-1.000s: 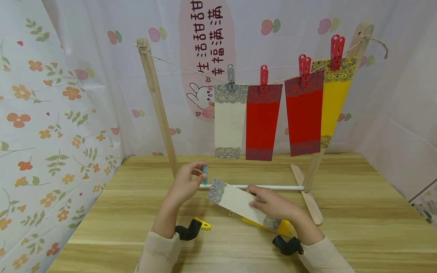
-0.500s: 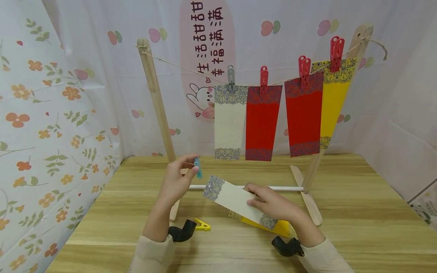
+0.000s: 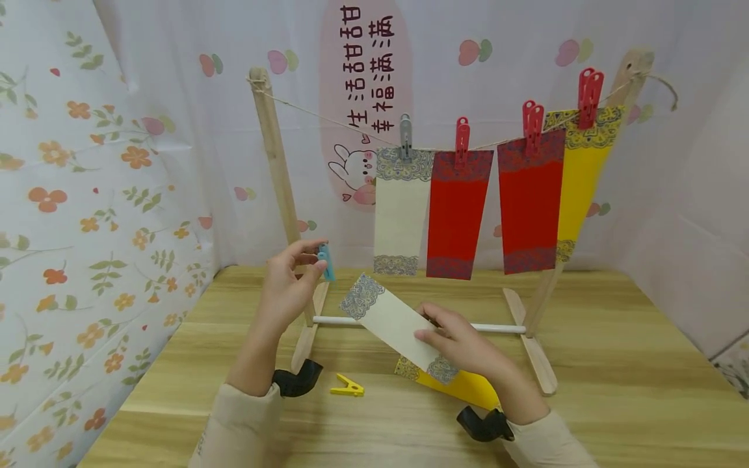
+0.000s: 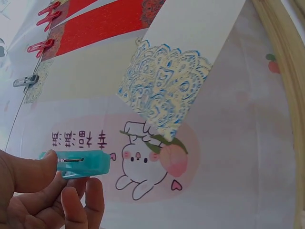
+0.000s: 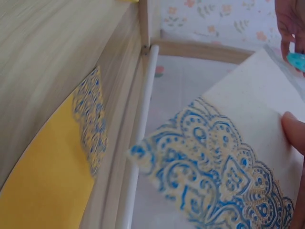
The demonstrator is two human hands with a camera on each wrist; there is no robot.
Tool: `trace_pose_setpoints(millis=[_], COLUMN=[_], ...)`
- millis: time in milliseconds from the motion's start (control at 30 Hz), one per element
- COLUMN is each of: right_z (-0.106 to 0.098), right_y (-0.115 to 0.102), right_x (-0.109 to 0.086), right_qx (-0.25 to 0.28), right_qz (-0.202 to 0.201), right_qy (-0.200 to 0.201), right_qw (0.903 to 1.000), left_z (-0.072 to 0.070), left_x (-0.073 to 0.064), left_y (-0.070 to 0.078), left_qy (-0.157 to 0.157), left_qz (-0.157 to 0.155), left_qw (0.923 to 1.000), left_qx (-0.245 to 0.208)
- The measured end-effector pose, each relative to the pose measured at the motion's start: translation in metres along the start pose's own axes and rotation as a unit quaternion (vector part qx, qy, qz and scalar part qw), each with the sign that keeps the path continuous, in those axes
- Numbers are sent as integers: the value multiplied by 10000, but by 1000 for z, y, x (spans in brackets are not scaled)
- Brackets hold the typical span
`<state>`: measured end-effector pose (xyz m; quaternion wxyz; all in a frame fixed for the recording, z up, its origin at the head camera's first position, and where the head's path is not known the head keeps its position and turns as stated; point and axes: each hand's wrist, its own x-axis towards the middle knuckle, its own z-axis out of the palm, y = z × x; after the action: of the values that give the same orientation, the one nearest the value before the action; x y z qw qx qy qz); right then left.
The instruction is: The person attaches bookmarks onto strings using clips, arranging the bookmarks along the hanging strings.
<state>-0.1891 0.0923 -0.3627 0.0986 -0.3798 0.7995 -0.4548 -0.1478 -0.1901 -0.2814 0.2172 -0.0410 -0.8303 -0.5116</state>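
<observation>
Between thumb and fingers, my left hand (image 3: 290,279) pinches a light blue clothespin (image 3: 326,262), raised in front of the rack's left post. The left wrist view shows the same clothespin (image 4: 86,163) lying across the fingertips, its jaws pointing away from the palm. My right hand (image 3: 462,341) holds a cream paper strip (image 3: 398,325) with blue patterned ends by its long edge, tilted with the far end up to the left. Beneath it a yellow paper strip (image 3: 468,388) lies on the table, partly covered by the right hand and wrist. A yellow clothespin (image 3: 348,386) lies on the table between the forearms.
A string (image 3: 328,121) spans two wooden posts. From it hang a cream strip (image 3: 399,221) under a grey clothespin (image 3: 406,138), two red strips (image 3: 459,221) and a yellow strip (image 3: 585,175) under red clothespins (image 3: 590,97). A white rod (image 3: 497,329) joins the posts low down.
My left hand has moved up and left with the light blue clothespin. The cream strip in my right hand has risen and tilted more steeply. The head view has shifted slightly.
</observation>
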Motion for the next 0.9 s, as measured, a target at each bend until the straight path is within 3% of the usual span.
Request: trace_pose_setpoints(millis=[233, 533, 733, 900], right_z=[7, 22, 29, 31], right_y=[-7, -16, -24, -31], right_x=[8, 22, 28, 36], right_qx=[253, 693, 754, 883], right_qz=[-83, -131, -57, -120], right_qy=[744, 1487, 2199, 2540], right_qw=[9969, 9864, 9726, 9631], left_z=[-5, -12, -13, -13], left_x=[8, 16, 24, 33], left_y=[15, 30, 45, 58], left_qy=[64, 381, 490, 648], left_qz=[450, 830, 1080, 1432], left_qw=[9990, 9957, 9929, 9875], left_qx=[40, 182, 106, -122])
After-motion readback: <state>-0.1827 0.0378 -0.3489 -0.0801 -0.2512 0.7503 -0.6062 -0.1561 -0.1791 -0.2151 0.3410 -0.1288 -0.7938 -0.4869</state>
